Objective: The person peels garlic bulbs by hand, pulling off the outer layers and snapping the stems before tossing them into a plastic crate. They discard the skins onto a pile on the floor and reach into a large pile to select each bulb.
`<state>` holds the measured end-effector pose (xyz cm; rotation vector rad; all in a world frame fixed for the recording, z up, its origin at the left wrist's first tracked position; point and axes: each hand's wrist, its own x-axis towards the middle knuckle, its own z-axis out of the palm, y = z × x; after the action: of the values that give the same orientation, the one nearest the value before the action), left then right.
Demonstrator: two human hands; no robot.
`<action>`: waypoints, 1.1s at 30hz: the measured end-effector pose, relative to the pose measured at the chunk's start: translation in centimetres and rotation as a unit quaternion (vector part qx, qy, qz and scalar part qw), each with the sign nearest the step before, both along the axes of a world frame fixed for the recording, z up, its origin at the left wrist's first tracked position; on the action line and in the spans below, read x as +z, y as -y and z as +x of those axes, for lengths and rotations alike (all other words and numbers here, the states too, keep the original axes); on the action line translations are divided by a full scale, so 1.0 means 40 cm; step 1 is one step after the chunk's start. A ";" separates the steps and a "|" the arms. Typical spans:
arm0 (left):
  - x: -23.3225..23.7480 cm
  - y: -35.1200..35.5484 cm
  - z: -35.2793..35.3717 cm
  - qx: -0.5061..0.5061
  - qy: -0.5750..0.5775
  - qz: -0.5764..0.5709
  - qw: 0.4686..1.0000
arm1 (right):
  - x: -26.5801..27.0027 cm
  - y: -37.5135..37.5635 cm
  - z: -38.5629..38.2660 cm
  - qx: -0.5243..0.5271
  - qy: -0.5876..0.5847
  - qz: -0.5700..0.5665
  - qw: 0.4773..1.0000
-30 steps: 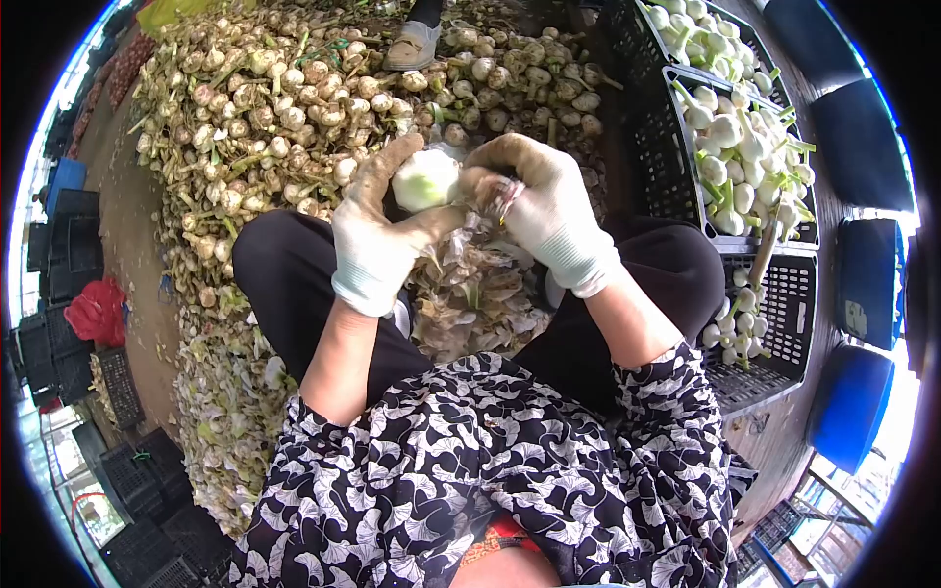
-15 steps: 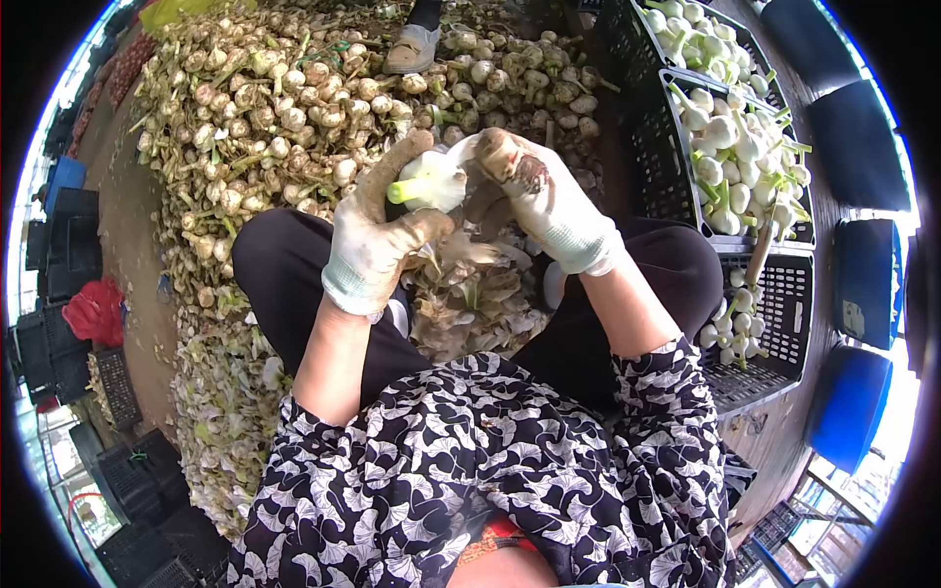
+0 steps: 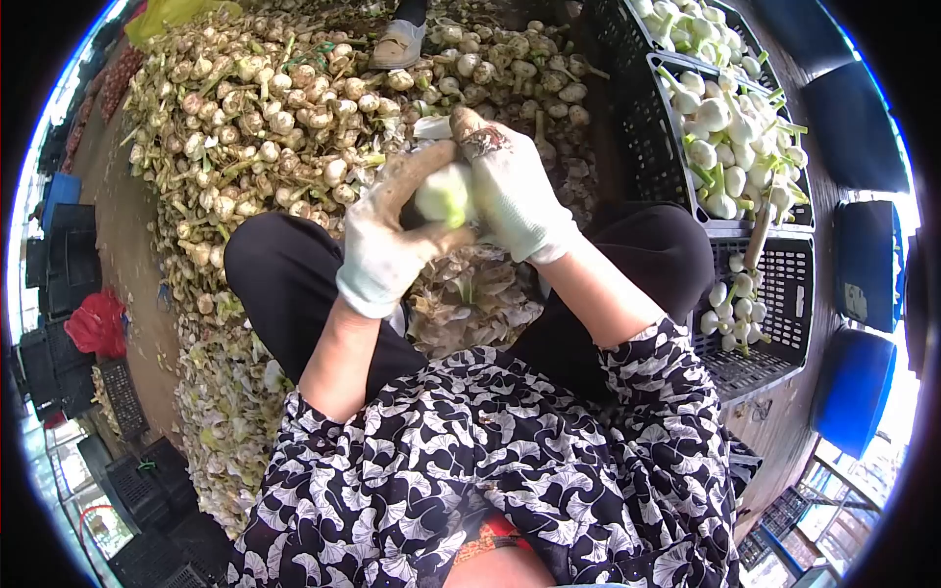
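Between my two gloved hands is a pale garlic bulb (image 3: 446, 194), its green stem end turned down toward me and slightly blurred. My left hand (image 3: 387, 230) curls its fingers and thumb round the bulb's left side. On the other side, my right hand (image 3: 510, 186) presses against the bulb, fingers bent, with a piece of white skin near its fingertips. Both gloves are white with brown soiled fingers. Loose garlic skins (image 3: 470, 304) lie below, between my legs.
A large heap of unpeeled garlic (image 3: 265, 118) spreads ahead and left, with a person's shoe (image 3: 398, 45) at its far edge. Black crates (image 3: 750, 147) of clean white bulbs stand at right; a nearer crate (image 3: 774, 328) holds several. Blue barrels (image 3: 855, 392) stand beyond.
The bulb has turned, its stem now pointing down instead of left. My right hand has moved left and closed against it, and a strip of skin now shows above.
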<state>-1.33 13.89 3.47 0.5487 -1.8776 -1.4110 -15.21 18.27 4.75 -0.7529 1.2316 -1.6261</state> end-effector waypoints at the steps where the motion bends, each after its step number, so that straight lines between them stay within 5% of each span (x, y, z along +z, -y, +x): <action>1: -0.002 0.001 0.003 -0.054 -0.069 0.147 0.985 | -0.025 0.012 -0.005 0.027 0.150 0.029 0.988; 2: -0.015 0.018 0.009 -0.078 -0.008 0.010 0.997 | -0.046 0.026 -0.010 0.047 0.077 0.037 0.995; 3: -0.024 0.013 0.011 -0.078 -0.006 0.012 0.997 | -0.063 0.026 -0.016 0.047 0.079 0.039 0.995; 5: -0.018 -0.001 0.003 -0.077 -0.088 0.258 0.959 | -0.063 0.027 -0.024 -0.013 0.082 0.085 0.993; 6: -0.015 0.002 0.004 -0.097 -0.097 0.291 0.947 | -0.083 0.040 -0.042 -0.042 0.008 0.060 0.997; 7: -0.015 0.005 0.002 -0.097 -0.098 0.291 0.947 | -0.047 0.031 -0.044 -0.072 0.103 0.117 0.985; 9: -0.015 0.013 -0.008 -0.063 -0.076 0.236 0.967 | -0.062 0.024 -0.053 -0.116 -0.085 0.095 0.985; 13: -0.030 0.004 -0.008 0.006 0.021 0.141 0.990 | -0.081 0.027 0.002 -0.165 -0.162 -0.029 0.973; 14: -0.012 -0.007 -0.018 -0.010 -0.090 0.275 0.957 | -0.049 0.014 -0.014 -0.084 -0.015 0.042 0.995; 15: -0.018 0.002 -0.010 -0.009 -0.090 0.274 0.957 | -0.032 0.004 -0.031 0.000 0.131 0.112 0.985; 16: -0.017 0.015 0.000 -0.031 -0.087 0.226 0.970 | -0.036 0.005 -0.046 -0.003 0.147 0.095 0.985; 19: 0.000 0.025 0.015 -0.001 0.012 0.072 0.997 | -0.025 -0.010 -0.068 0.013 0.095 0.064 0.993; 21: 0.000 0.029 0.027 -0.010 -0.017 0.185 0.983 | -0.026 -0.016 -0.068 0.039 0.085 0.073 0.993; 23: -0.008 0.036 0.042 -0.018 0.005 0.161 0.987 | -0.029 -0.020 -0.073 0.062 0.071 0.078 0.992; 25: -0.028 0.048 0.050 -0.058 -0.085 0.310 0.945 | -0.030 -0.017 -0.084 0.034 0.062 0.063 0.995; 26: -0.039 0.041 0.056 -0.021 -0.028 0.175 0.984 | -0.037 -0.021 -0.084 0.004 0.047 0.038 0.998; 29: -0.042 0.037 0.035 -0.054 -0.196 0.333 0.921 | -0.014 -0.028 -0.078 0.061 0.028 0.044 0.997; 31: -0.041 0.037 0.020 -0.032 -0.187 0.324 0.927 | 0.010 -0.030 -0.060 0.124 -0.045 0.111 0.985; 33: -0.002 0.014 -0.013 0.046 -0.152 0.297 0.942 | 0.004 -0.034 -0.029 0.142 -0.025 0.062 0.988</action>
<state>-1.85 13.33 3.39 0.6463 -1.1561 -1.8818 -16.36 19.63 4.91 -0.8533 1.1889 -1.2949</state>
